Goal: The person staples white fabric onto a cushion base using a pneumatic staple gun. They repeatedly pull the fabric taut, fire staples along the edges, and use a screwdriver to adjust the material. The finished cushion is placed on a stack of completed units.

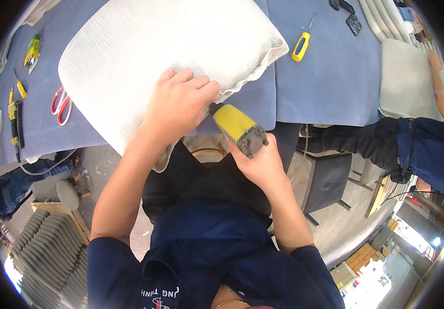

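Note:
A large seat pad covered in off-white fabric (144, 56) lies on the blue-grey work table, its loose fabric edge running along the right and near sides. My left hand (178, 105) is closed at that near edge, fingers curled over and gripping the fabric. In my right hand (262, 166) is a yellow and black staple gun (233, 124), tilted so that its dark nose meets the fabric edge right beside my left fingers. The gun's body hides its handle and most of my right fingers.
Red-handled scissors (62, 106) and a yellow screwdriver (21, 89) lie left of the pad. Another screwdriver (300, 47) rests to its right. Co-workers stand at both sides, one with an arm (442, 92) over another pad (406, 77). Stacked grey pads (52, 250) stand at lower left.

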`<state>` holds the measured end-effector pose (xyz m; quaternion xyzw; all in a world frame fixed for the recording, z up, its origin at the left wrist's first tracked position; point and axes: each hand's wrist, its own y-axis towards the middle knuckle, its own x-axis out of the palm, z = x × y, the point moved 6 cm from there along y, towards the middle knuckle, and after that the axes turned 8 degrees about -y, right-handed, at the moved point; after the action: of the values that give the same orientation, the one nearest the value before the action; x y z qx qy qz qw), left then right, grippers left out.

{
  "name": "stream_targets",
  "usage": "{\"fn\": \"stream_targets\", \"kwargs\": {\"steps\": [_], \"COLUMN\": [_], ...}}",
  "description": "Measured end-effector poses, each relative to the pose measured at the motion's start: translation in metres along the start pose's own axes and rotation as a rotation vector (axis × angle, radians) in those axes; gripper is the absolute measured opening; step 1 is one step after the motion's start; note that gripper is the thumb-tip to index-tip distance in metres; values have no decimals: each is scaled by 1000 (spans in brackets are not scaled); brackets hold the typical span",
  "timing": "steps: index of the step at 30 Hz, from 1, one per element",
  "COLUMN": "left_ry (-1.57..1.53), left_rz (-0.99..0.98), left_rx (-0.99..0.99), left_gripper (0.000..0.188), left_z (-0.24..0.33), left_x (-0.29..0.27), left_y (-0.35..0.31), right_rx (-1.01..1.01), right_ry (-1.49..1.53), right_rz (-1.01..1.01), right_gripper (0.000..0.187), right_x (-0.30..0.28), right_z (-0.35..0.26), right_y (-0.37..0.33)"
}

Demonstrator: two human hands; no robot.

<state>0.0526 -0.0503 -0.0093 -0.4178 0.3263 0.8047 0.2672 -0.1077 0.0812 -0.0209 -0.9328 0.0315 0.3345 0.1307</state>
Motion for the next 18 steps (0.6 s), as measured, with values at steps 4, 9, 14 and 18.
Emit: {"fn": "stream_targets", "kwargs": {"steps": [4,9,14,18], "left_ry": [14,-38,51,61], "left_rz": [20,-4,9,-26], "left_rx": [18,2,64,58], "left_gripper": [25,26,23,20], "left_z": [1,6,13,7], "left_x": [-5,-24,-27,-17], "left_y": [-1,-8,-20,-19], "right_rx": [-82,-44,-104,-119], "right_ry": [28,65,42,39], "right_rz": [87,126,125,114], "right_gripper": [26,27,31,34], "right_x": [2,-1,1,3], "right_z": [2,-5,-7,-10], "right_y": [2,-13,-26,-26]}}
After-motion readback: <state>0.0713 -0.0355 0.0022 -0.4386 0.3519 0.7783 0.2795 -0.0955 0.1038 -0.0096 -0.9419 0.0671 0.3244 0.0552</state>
